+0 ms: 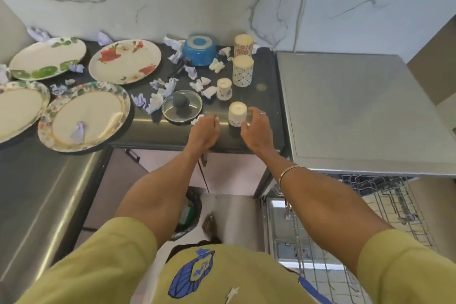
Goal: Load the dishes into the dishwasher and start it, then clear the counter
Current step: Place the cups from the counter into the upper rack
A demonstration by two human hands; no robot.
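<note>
- Nearest, low at the right, the dishwasher rack (385, 205) is pulled out over the open door; what shows of its wires holds no dishes, so loading looks barely begun
- The dishwasher (357, 111) stands just beside the desk's right edge, its flat steel top bare
- At the desk's (261, 131) front edge, near the right corner, the right hand (255, 128) grips a small upturned cup (237, 113) by its handle side, fingers curled round it; the cup's rim appears to sit on the desk, though I cannot tell if it is just lifting
- Just left of that cup the left hand (206, 129) has its fingers curled, with a bit of white paper (197, 119) at the fingertips; it seems to pinch the scrap, but that is not certain
- Step in hand, as I judge it: picking the first cup for loading. The next move calls for carrying it right and down into the rack, kept mouth down
- Behind the left hand lies a glass lid (182, 105), knob up
- Further back a second small cup (224, 89), then two taller patterned tumblers (243, 70), all upturned, run toward the back right corner
- A blue pot (199, 50) sits upside down at the back edge, crumpled paper scraps (158, 99) strewn around it and across the middle
- Four floral plates (124, 61) fill the left end, the nearest jutting past the front edge with a scrap on it
</note>
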